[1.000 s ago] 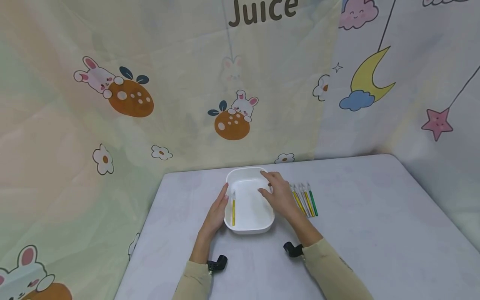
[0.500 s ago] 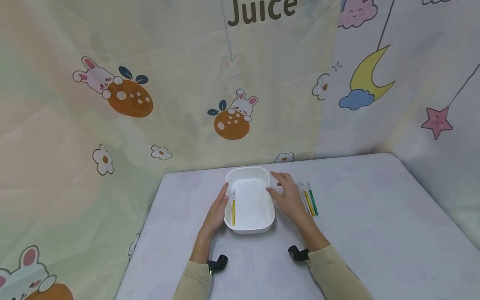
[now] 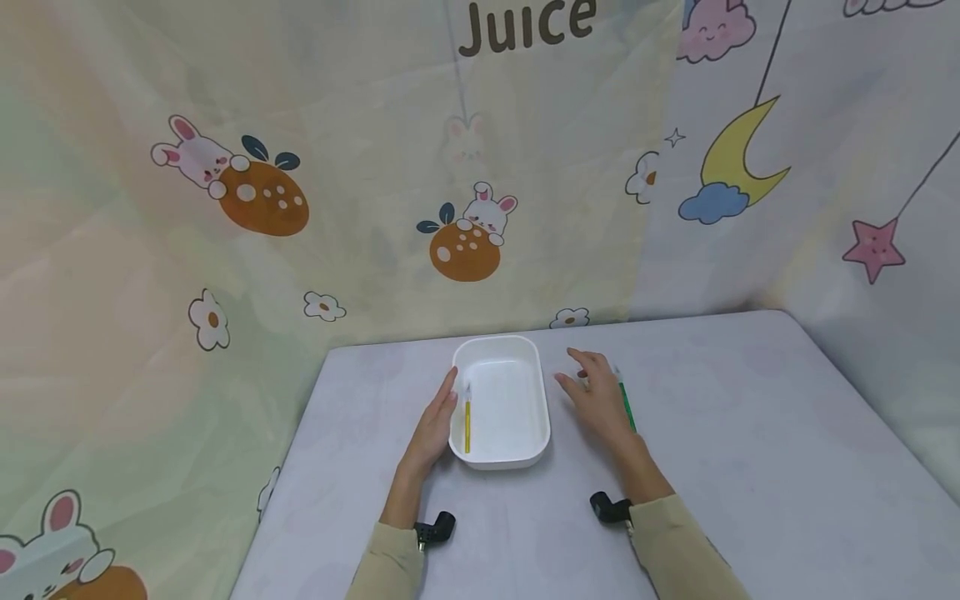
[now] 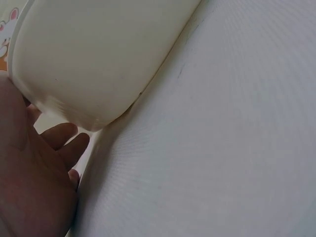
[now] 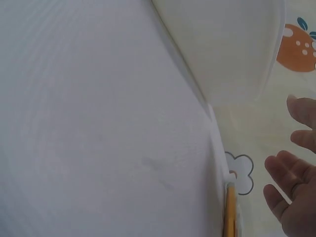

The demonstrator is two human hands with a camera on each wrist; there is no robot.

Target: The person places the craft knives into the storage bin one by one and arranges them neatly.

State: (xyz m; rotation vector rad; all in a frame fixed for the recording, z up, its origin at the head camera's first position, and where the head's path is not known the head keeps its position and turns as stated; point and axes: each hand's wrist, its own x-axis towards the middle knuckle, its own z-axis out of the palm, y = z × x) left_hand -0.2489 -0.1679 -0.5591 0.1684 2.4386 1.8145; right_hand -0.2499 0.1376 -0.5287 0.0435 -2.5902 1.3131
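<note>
A white rectangular tray (image 3: 534, 433) sits mid-table with one yellow pen (image 3: 467, 423) lying along its left inner side. My left hand (image 3: 433, 427) rests flat against the tray's left wall (image 4: 89, 69), fingers straight. My right hand (image 3: 600, 398) hovers open to the right of the tray, over a row of pens of which only a green pen (image 3: 626, 404) shows in the head view. The right wrist view shows a yellow pen (image 5: 230, 212) on the table just below my spread fingers (image 5: 291, 185). The right hand holds nothing.
The grey table (image 3: 735, 433) runs to a right edge and a near-left edge. Printed cloth backdrops (image 3: 300, 208) close in behind and on both sides. Black wrist camera mounts (image 3: 435, 527) show near both sleeves.
My right hand has left the tray's rim and moved right, now covering most of the pen row. The left hand and tray have stayed put.
</note>
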